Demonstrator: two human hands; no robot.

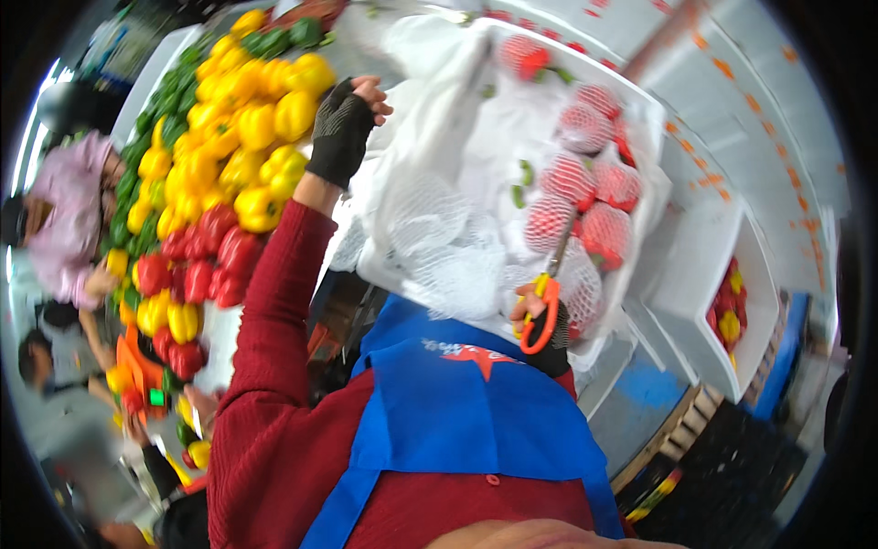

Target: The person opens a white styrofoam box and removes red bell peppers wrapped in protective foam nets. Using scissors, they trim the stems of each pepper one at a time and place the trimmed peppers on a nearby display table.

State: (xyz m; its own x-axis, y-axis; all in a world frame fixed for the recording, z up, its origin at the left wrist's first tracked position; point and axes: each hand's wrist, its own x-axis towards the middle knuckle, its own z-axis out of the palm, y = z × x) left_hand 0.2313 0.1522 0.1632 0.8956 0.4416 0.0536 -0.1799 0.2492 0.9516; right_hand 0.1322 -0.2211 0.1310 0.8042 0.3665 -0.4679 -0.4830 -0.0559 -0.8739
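Note:
My left hand (350,123), in a black fingerless glove, reaches out beside the heap of yellow bell peppers (257,123). Its fingers are curled, and I cannot tell whether anything is in them. My right hand (542,322), also gloved, grips orange-and-yellow-handled scissors (545,309) at the near side of a white foam box (432,288). The scissors' blades point away over red bell peppers in white foam nets (566,178). Loose white foam nets (446,254) lie in the box's near left part, and small green stem pieces (521,185) lie on its white lining.
Red bell peppers (199,267) and green peppers (168,103) adjoin the yellow heap. Co-workers stand at the left, one in a pink top (68,213), near an orange scale (140,377). Another foam box (748,329) with peppers stands at the right, near a wooden pallet (675,432).

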